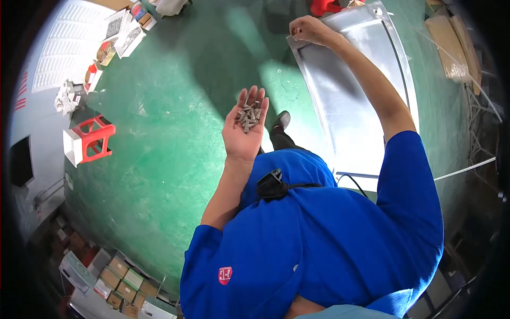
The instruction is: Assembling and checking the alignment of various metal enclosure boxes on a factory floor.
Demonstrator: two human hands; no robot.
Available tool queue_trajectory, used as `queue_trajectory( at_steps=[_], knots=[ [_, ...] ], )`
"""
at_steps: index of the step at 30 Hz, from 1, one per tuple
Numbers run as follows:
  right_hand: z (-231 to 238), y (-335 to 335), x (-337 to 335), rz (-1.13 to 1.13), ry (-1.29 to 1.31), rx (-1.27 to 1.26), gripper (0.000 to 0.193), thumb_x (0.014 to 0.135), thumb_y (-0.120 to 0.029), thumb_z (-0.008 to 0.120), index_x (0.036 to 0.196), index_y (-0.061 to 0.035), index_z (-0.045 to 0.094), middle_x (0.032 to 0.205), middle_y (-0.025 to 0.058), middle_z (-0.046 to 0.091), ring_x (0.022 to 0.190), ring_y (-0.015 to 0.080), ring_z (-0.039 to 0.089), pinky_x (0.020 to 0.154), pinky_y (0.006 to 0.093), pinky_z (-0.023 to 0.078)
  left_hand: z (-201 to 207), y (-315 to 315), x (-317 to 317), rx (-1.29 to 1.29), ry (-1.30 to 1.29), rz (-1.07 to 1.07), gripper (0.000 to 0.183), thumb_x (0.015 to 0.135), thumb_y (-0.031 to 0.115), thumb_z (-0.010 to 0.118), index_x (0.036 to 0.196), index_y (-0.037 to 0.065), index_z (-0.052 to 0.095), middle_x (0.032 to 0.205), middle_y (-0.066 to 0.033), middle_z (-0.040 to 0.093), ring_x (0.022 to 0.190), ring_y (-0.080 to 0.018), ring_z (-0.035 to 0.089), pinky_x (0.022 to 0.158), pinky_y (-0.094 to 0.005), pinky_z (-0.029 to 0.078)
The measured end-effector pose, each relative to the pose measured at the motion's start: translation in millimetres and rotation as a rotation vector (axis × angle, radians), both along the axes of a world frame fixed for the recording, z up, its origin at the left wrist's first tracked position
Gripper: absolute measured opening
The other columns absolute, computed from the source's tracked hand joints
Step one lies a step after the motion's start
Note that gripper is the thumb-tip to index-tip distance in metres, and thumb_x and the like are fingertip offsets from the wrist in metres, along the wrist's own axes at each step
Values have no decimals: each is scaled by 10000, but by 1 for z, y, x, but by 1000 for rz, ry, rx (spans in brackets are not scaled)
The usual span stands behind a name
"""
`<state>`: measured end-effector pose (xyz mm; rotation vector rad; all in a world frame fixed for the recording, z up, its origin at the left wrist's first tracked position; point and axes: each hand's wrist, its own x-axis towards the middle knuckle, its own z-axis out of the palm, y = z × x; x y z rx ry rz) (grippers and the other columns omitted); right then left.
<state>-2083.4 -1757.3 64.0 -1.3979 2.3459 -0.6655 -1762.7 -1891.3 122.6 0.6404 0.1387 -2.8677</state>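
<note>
Palm up over the green floor, my left hand (243, 142) carries a small heap of grey tapered plugs (248, 117). Its fingers stretch out beneath them. My right hand (313, 30) reaches to the far left corner of a large shallow metal panel (345, 90) with raised rims. The fingers there are bent and pressed together at the corner; what is between them, if anything, is hidden. Round holes or fittings show at the panel's far corners.
A red stool (95, 137) with a white box (72, 147) against it stands at left. Open boxes of parts (129, 41) line the far left. Cartons (126, 291) are stacked at lower left. Wrapped cardboard (447, 48) and a metal rod (466, 168) lie at right.
</note>
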Motion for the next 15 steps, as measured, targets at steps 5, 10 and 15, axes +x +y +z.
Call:
queue_trajectory(
  at_steps=[5, 10, 15],
  knots=[
    [-22, -23, -14, 146, 220, 259, 60, 686, -75, 605, 729, -34, 597, 755, 123, 612, 745, 315, 606, 657, 400, 477, 1, -32, -20, 39, -26, 47, 341, 934, 102, 327, 1215, -45, 450, 1293, -211, 450, 1268, -351, 372, 1110, -463, 286],
    [-29, -31, -6, 313, 402, 432, 46, 678, -55, 608, 641, -36, 587, 686, 132, 611, 693, 321, 612, 590, 399, 484, -1, -79, -40, 55, -19, -19, 356, 932, 109, 325, 1226, -53, 444, 1304, -209, 444, 1273, -351, 366, 1110, -467, 282],
    [-15, -19, 2, 318, 491, 571, 129, 737, -119, 577, 625, -58, 598, 658, 119, 618, 684, 294, 631, 594, 381, 496, 4, -130, -87, -3, 75, -134, 393, 929, 123, 328, 1269, -50, 424, 1340, -208, 415, 1288, -357, 344, 1113, -467, 266]
  ],
)
